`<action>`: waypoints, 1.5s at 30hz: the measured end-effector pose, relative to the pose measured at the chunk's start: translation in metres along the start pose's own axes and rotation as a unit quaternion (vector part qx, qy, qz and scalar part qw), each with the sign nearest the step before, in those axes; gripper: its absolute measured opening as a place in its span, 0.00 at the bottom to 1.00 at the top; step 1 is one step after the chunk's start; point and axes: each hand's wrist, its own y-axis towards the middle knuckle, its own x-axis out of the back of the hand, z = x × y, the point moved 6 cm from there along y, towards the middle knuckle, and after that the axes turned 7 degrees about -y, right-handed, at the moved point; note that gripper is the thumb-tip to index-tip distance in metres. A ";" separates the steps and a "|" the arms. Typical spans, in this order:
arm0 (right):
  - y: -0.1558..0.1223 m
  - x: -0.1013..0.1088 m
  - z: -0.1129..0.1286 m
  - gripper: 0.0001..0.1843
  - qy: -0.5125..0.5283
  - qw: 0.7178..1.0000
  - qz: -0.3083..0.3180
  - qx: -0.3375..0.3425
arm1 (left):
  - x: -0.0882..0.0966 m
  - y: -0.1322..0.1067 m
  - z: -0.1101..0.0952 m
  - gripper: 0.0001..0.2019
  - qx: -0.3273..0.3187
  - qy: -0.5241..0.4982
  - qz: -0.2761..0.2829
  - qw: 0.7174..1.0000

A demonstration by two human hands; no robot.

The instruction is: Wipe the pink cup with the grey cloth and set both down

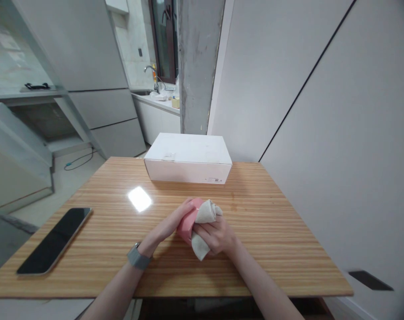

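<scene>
Near the middle of the wooden table, my left hand (180, 216) grips a pink bowl (186, 226) from its left side. The bowl is tilted, with its opening facing right; part of it is hidden behind the cloth and my fingers. My right hand (217, 235) is closed on a pale grey cloth (206, 212) and pushes it against the bowl's opening. One end of the cloth sticks up above my fingers and another hangs below them. A grey-banded watch sits on my left wrist.
A white cardboard box (188, 171) lies at the back of the wooden table (271, 249). On the left is a black phone or tablet (55, 242). A white wall panel rises along the right. Beyond the box stand a pillar and a sink with a faucet (155, 80).
</scene>
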 end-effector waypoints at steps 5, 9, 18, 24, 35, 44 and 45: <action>-0.010 0.001 -0.014 0.21 -0.003 0.999 -0.004 -0.046 | -0.015 -0.006 -0.016 0.15 -0.045 0.088 0.073 0.992; -0.019 -0.005 -0.032 0.24 0.010 0.986 -0.007 -0.163 | -0.017 -0.009 -0.018 0.17 -0.080 0.068 0.043 0.994; -0.018 -0.010 -0.028 0.25 0.070 0.970 -0.042 -0.229 | -0.020 -0.012 -0.013 0.28 -0.114 -0.006 0.011 0.993; 0.001 -0.008 -0.020 0.24 0.135 0.974 0.015 -0.183 | -0.003 -0.009 -0.022 0.21 -0.112 0.020 -0.089 0.989; -0.080 -0.026 -0.100 0.17 0.448 0.576 -0.322 -0.604 | 0.036 0.002 -0.027 0.17 -0.110 -0.102 -0.231 0.961; -0.029 -0.063 -0.048 0.25 0.667 0.459 -0.185 -0.557 | 0.005 0.001 -0.017 0.18 -0.082 -0.098 -0.124 0.984; -0.026 -0.063 -0.045 0.26 0.667 0.477 -0.174 -0.545 | 0.003 0.000 -0.019 0.19 -0.096 -0.033 -0.106 0.989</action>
